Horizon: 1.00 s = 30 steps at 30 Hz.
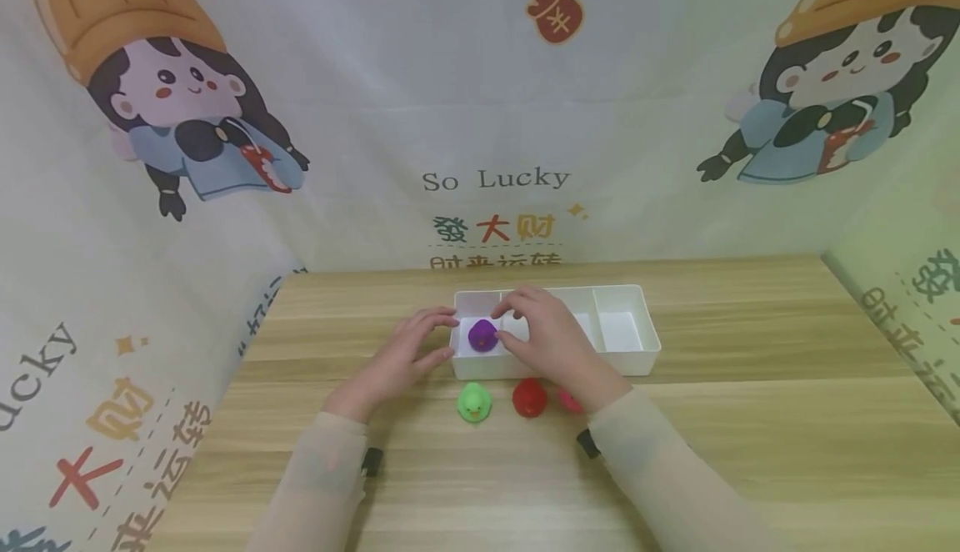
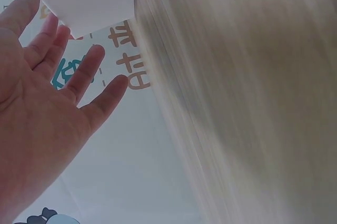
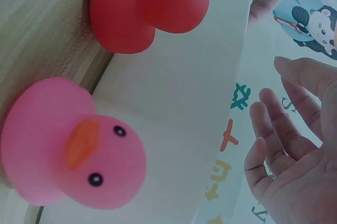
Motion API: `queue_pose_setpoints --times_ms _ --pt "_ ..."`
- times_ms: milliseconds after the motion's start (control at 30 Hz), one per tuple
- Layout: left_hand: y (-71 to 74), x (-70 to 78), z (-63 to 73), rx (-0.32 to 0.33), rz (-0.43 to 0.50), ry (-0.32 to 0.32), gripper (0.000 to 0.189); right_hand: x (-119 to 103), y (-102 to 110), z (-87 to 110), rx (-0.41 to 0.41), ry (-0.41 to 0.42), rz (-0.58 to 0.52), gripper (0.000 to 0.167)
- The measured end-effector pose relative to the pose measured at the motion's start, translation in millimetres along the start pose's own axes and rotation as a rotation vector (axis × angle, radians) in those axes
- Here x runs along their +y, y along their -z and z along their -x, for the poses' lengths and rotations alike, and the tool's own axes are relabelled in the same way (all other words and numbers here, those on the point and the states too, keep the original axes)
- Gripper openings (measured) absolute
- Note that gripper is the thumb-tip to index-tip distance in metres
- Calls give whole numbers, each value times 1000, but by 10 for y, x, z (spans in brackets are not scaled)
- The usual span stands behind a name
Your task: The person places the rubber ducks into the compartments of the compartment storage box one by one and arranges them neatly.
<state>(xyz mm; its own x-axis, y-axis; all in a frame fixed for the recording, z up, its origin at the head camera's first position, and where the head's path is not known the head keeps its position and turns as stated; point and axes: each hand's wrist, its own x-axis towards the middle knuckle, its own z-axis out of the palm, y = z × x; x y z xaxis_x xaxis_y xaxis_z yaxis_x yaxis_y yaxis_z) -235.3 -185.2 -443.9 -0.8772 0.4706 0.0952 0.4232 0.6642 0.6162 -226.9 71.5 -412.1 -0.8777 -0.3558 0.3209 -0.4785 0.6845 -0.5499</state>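
Observation:
A purple toy duck (image 1: 483, 335) sits in the leftmost compartment of a long white divided box (image 1: 637, 363). My left hand (image 1: 408, 353) is at the box's left end, fingers spread and fingertips right at its rim. In the left wrist view, the fingers of that hand (image 2: 47, 87) are fairly straight beside the box's white wall (image 2: 87, 2). Over the box is my right hand (image 1: 546, 331), thumb and forefinger parted right beside the purple duck. The right wrist view shows this hand (image 3: 295, 139) with loosely bent fingers and nothing between them.
In front of the box stand a green toy duck (image 1: 474, 403), a red toy duck (image 1: 529, 398) and a pink toy duck (image 1: 571, 401), partly hidden by my right arm. All are on a wooden table (image 1: 750, 452). A printed cloth (image 1: 360, 118) hangs behind and at the sides.

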Motion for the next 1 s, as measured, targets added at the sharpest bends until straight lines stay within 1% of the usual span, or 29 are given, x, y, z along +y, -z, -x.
queue_pose_setpoints --times_ms 167,300,500,667,900,1000 --pt "6 10 0 0 13 1 44 35 15 47 21 -21 -2 21" --pt "9 9 1 -7 21 7 44 55 48 86 38 -21 -10 22" --pt "-5 -31 -2 1 9 -19 43 91 121 166 39 -36 -38 23" --pt "-9 -39 -2 1 10 -26 44 158 162 233 51 -37 -20 23" --pt "-9 -24 -1 -2 7 -28 44 201 261 338 73 -11 10 22" --pt "-8 -18 1 -3 14 -23 43 214 296 365 74 -17 28 22"
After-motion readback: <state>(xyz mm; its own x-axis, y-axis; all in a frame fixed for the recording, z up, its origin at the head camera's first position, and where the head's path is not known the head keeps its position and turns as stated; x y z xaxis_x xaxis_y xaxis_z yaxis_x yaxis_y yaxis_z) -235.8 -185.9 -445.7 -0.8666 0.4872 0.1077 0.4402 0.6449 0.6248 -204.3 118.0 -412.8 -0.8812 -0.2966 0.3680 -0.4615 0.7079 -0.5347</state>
